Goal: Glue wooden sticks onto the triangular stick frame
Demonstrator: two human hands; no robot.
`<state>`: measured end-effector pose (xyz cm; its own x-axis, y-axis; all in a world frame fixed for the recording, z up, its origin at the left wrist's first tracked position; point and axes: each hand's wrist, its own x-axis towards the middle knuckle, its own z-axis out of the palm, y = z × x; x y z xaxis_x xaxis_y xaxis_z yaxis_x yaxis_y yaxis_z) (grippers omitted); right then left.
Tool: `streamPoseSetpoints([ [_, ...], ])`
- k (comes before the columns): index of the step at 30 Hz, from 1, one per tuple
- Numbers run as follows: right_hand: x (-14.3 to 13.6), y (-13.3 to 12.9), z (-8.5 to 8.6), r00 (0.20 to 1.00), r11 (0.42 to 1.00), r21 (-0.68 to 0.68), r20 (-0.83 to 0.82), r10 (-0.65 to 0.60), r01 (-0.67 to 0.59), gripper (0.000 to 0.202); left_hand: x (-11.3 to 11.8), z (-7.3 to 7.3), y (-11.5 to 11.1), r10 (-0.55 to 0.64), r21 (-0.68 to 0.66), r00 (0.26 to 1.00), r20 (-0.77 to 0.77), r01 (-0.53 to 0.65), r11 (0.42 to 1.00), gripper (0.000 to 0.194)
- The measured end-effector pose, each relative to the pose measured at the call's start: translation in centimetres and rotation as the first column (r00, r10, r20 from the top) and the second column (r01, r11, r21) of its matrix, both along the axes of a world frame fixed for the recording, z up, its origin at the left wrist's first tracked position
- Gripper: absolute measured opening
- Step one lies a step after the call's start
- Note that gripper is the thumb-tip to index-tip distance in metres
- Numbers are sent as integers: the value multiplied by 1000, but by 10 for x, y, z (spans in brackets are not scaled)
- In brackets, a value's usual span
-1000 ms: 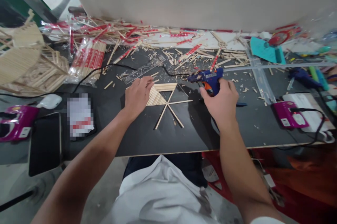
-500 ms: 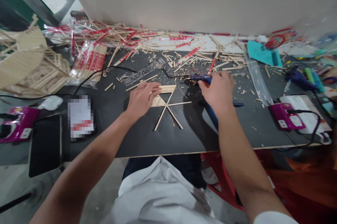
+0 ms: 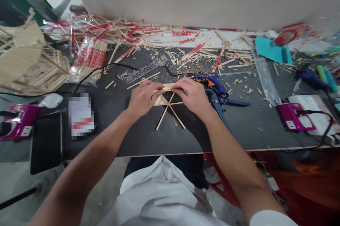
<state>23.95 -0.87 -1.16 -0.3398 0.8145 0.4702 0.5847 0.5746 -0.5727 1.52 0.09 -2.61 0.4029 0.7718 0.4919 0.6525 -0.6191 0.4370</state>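
A star-shaped frame of thin wooden sticks (image 3: pixel 176 114) lies flat on the dark table, with strips filling its upper left part. My left hand (image 3: pixel 145 97) has its fingers closed on the left end of the upper strips. On the right end of those same strips, the fingertips of my right hand (image 3: pixel 191 95) pinch the wood. The upper edge of the frame is partly hidden by both hands. A blue glue gun (image 3: pixel 216 83) rests just right of my right hand, beside a blue cutter (image 3: pixel 220 103).
Loose sticks and offcuts (image 3: pixel 196 54) litter the back. At left are a wooden model (image 3: pixel 21 59), bagged sticks (image 3: pixel 89 57), a phone (image 3: pixel 47 142) and a purple socket block (image 3: pixel 20 121). Another purple block (image 3: pixel 296 117) and a second glue gun (image 3: pixel 312 76) are at right.
My right hand has let go of the blue glue gun and moved left and down to the wooden frame, where it now grips the upper strips. My left hand has barely moved.
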Motion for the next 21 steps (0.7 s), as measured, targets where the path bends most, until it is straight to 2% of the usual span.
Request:
streamPoseSetpoints([
  [3, 4, 1, -2, 999, 999, -7, 2, -36, 36, 12, -2, 2, 2, 28, -56, 998, -52, -31, 998, 24],
  [10, 2, 5, -9, 998, 999, -47, 57, -10, 12, 13, -8, 3, 5, 72, -111, 990, -118, -85, 990, 27],
  [17, 8, 9, -14, 992, 998, -56, 121, -20, 27, 15, -12, 4, 9, -10, -165, 985, -170, -19, 986, 38],
  [21, 8, 12, -18, 992, 999, -37, 124, -12, 16, 14, -10, 6, 8, -16, -219, 983, -183, -25, 975, 46],
])
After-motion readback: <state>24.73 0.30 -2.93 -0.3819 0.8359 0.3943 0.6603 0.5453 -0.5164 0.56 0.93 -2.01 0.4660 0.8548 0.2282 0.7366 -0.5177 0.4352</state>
